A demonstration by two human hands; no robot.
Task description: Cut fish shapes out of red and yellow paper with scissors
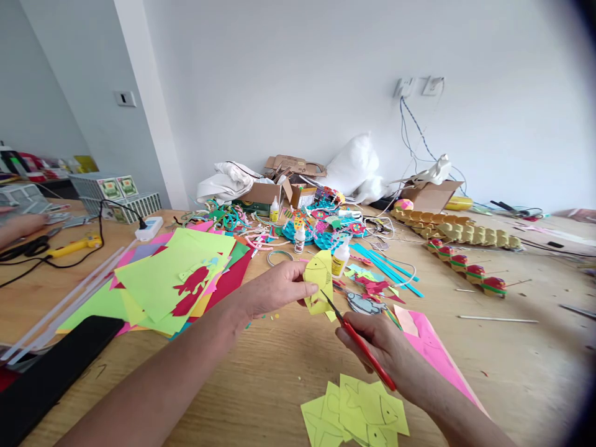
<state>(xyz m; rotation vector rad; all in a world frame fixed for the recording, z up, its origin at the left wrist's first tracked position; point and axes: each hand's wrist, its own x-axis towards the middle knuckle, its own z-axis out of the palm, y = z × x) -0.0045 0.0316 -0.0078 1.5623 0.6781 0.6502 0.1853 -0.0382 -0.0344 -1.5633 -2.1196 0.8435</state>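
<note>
My left hand (284,287) pinches a piece of yellow paper (319,268) with a fish drawn on it, thumb in front. In my right hand (372,340) is a pair of scissors (361,347) with red handles, its dark blades pointing up and left against the paper's lower right edge. Whether the blades are apart I cannot tell. Below my right hand, several yellow paper pieces (367,406) with pencil fish outlines lie overlapping on the wooden table (265,379). Red and grey paper fish cutouts (365,303) rest just beyond the scissors.
Coloured paper sheets (172,273) are stacked at left, near a black oblong object (60,366). Glue bottles (341,257) and decorated blue pieces (321,230) stand mid-table. Egg-carton strips (465,230) lie at right. Another person's hand (23,226) shows at far left.
</note>
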